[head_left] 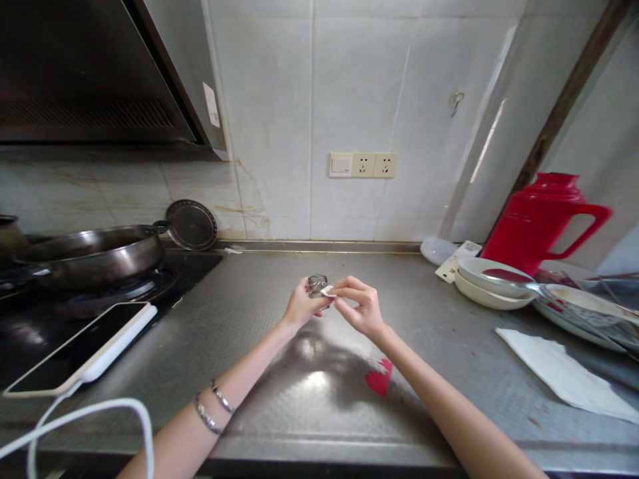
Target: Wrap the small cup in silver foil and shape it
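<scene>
Above the middle of the metal counter [239,346], my left hand [299,306] is closed round a small, glassy-looking object with dark lines [318,284]. Its exact kind is too small to make out. My right hand [360,307] meets it from the right, thumb and fingers pinching a small white piece [327,291] that looks like folded tissue or a pad. That white piece lies against the near side of the glassy object, by my left thumb. Below my right wrist, a torn red patch [380,378] shows on the counter.
At left, a steel pan [94,256] sits on the black stove, with a phone [82,349] and a white cable [100,404] nearer me. Stacked bowls [492,293], a red thermos jug [539,219] and a white paper sheet [564,372] are at right. Sockets [374,165] are on the wall.
</scene>
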A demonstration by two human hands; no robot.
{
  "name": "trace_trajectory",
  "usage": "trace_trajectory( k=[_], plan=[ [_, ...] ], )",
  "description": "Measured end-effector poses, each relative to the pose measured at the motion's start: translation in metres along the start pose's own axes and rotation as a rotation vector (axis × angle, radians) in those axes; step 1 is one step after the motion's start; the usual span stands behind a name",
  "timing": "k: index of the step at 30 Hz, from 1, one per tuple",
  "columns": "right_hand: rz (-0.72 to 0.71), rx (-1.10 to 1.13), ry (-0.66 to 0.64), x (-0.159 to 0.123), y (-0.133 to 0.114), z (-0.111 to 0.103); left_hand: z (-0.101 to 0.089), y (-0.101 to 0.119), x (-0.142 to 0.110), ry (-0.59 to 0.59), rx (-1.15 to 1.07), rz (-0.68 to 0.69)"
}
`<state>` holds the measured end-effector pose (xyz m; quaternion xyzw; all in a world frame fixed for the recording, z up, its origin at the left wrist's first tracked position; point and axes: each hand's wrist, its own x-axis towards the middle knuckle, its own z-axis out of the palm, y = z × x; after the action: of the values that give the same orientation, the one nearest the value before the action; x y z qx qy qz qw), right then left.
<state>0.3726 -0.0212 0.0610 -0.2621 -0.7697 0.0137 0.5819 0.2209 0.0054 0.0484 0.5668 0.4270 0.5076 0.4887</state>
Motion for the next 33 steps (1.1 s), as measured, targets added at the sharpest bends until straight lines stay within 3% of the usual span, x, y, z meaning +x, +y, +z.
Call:
trace_trajectory(
  k=[4, 10, 18, 26, 33],
  plan=[
    [0.061, 0.002, -0.025, 0.0, -0.001, 0.0, -0.002, -0.008, 0.005, -0.008, 0.056, 0.036],
    [0.076, -0.074, 0.114, 0.002, 0.002, 0.002, 0.001, -0.017, 0.007, -0.006, 0.118, 0.053],
    [-0.121, -0.196, -0.132, -0.005, 0.011, 0.014, 0.001, -0.036, 0.01, 0.05, 0.32, 0.323],
    [-0.33, -0.298, -0.188, -0.003, -0.003, 0.011, -0.002, -0.026, 0.005, 0.049, 0.335, 0.293],
    [-0.269, -0.197, -0.146, -0.004, -0.012, 0.012, -0.003, -0.018, 0.003, 0.007, 0.332, 0.289]
  ],
)
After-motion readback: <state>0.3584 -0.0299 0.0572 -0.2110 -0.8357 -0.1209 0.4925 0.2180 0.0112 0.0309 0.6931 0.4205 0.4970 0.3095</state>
